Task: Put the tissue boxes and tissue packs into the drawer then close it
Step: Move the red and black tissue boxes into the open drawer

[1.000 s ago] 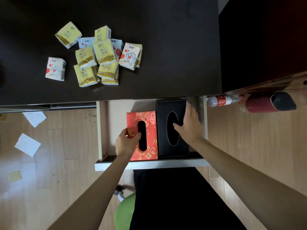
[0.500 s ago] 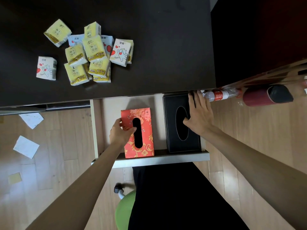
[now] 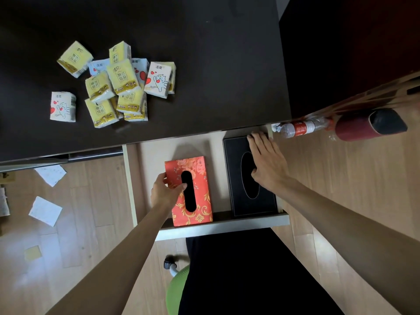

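Note:
The drawer [image 3: 223,226] under the dark desk stands pulled out. Inside it lie a red floral tissue box [image 3: 200,192] at the middle and a black tissue box [image 3: 241,201] against the right wall, a small gap between them. My left hand [image 3: 164,193] grips the red box's left edge, thumb at its slot. My right hand [image 3: 267,163] rests flat on top of the black box, fingers stretched to its far end. Several yellow and white tissue packs [image 3: 118,83] lie heaped on the desk's left part, one white pack [image 3: 62,106] apart.
The dark desk top [image 3: 216,64] fills the upper view. A plastic bottle [image 3: 300,128] and a red cylinder [image 3: 368,126] lie on the wooden floor right of the drawer. Paper scraps [image 3: 45,210] lie on the floor left. A green chair [image 3: 177,289] is below.
The two boxes, side by side a second ago, now sit apart: the black one has slid to the drawer's right wall under my right hand. My left hand stays on the red box.

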The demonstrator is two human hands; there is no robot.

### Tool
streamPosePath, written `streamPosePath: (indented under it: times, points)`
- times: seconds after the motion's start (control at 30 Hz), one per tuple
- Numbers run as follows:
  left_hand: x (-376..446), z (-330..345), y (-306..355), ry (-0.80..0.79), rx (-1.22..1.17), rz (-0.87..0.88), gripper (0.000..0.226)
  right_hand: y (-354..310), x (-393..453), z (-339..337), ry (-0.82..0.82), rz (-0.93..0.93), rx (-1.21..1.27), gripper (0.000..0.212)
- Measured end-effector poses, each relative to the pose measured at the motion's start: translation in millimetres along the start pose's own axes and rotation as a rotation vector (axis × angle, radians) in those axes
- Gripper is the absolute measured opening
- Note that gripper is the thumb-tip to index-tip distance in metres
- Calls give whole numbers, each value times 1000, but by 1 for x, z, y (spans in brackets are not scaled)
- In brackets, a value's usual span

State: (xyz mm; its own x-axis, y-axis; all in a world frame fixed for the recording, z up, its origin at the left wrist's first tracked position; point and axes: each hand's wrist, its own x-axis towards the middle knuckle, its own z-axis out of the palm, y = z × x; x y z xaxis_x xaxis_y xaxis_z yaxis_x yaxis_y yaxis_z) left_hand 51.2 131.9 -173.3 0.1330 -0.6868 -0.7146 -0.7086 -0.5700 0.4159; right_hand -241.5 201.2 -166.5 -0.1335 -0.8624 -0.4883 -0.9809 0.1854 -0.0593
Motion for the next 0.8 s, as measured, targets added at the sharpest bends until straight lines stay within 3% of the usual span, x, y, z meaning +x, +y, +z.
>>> streamPosePath:
  times: [0.53,0.67,0.8]
  points:
    - [-26,49,13,-31,20,53,65,-4,-2,10,10,25,70,108]
    - [-26,46,14,-59,3,41,67,-12,-4,3,26,49,179,99]
    - [-23,33,18,-191,-137,-35,59,-27,-4,-7,85,146,448,72]
